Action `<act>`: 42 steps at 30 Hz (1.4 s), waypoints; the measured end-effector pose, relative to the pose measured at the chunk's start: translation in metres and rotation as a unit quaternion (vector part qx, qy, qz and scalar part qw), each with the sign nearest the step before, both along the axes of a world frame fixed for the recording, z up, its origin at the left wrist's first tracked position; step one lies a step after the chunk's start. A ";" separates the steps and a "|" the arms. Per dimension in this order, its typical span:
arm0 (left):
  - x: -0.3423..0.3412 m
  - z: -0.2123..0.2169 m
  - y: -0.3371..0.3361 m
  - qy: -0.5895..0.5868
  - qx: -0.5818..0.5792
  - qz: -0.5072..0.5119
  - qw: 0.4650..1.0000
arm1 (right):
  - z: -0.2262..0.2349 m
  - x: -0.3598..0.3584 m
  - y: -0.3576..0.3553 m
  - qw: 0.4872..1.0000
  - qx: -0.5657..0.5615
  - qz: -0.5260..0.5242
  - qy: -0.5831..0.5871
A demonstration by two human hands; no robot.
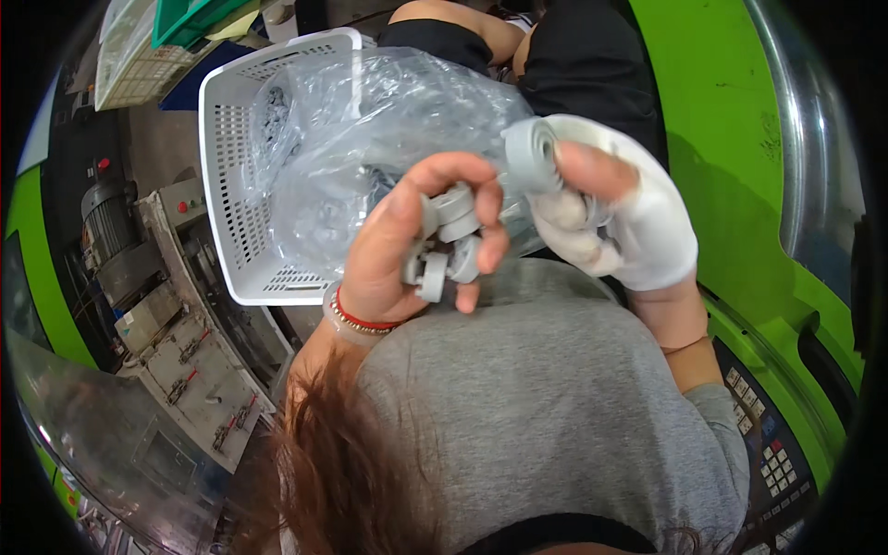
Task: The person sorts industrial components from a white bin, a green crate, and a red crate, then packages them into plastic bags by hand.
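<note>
A: So, the round grey piece?
B: Pinched against the thumb of the white-gloved right hand; plastic-looking, concentric ridges
A: Left hand?
B: Bare, curled around several short grey rings, inside the fingers

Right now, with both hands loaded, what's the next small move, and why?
I'd probably turn the ring slightly in the gloved right hand. That hand already has it up at its fingertips, but the thumb overlaps part of it. The left hand is curled around several gray parts, so the right seems better placed to do it.
</note>
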State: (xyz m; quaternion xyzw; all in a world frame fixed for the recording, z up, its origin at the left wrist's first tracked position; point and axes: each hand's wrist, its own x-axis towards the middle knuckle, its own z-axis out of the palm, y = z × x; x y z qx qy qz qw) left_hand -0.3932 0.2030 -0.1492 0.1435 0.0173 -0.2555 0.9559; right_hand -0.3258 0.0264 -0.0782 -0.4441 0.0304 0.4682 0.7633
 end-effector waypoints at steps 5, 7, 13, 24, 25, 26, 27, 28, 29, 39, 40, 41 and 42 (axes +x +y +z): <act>0.001 -0.004 0.000 -0.022 -0.019 0.006 1.000 | -0.028 -0.003 -0.011 0.948 0.178 -0.036 0.262; 0.002 -0.005 -0.001 -0.020 -0.010 0.009 1.000 | -0.019 -0.001 -0.008 0.947 0.147 -0.050 0.280; 0.004 0.000 -0.002 -0.018 0.008 0.014 1.000 | -0.019 -0.003 -0.007 0.946 0.161 -0.044 0.277; 0.005 0.005 -0.001 0.012 0.061 0.029 0.998 | -0.028 0.004 -0.009 0.964 0.210 -0.007 0.160; 0.007 0.010 0.000 0.014 0.115 0.029 0.993 | -0.027 0.004 -0.011 0.984 0.163 -0.009 0.074; 0.007 0.011 0.001 0.015 0.117 0.031 0.993 | -0.023 0.004 -0.009 0.994 0.111 -0.011 -0.011; 0.007 0.011 0.002 0.002 0.168 0.017 0.986 | -0.018 0.002 -0.007 0.994 0.113 -0.010 -0.010; 0.007 0.012 0.002 -0.012 0.218 0.001 0.976 | -0.012 -0.001 -0.006 0.995 0.038 -0.021 -0.094; 0.006 0.013 0.003 -0.022 0.227 -0.004 0.974 | -0.011 -0.003 -0.004 0.983 -0.034 -0.028 -0.178; 0.001 -0.001 0.001 -0.178 0.419 0.139 0.880 | -0.003 -0.011 0.022 0.770 -0.283 0.107 -0.562; 0.002 -0.004 0.003 -0.217 0.449 0.159 0.852 | -0.005 -0.012 0.022 0.771 -0.282 0.106 -0.561; 0.002 -0.005 0.003 -0.217 0.449 0.158 0.852 | -0.006 -0.013 0.021 0.778 -0.261 0.082 -0.565; 0.002 -0.006 0.002 -0.224 0.455 0.174 0.844 | -0.006 -0.014 0.021 0.785 -0.241 0.058 -0.568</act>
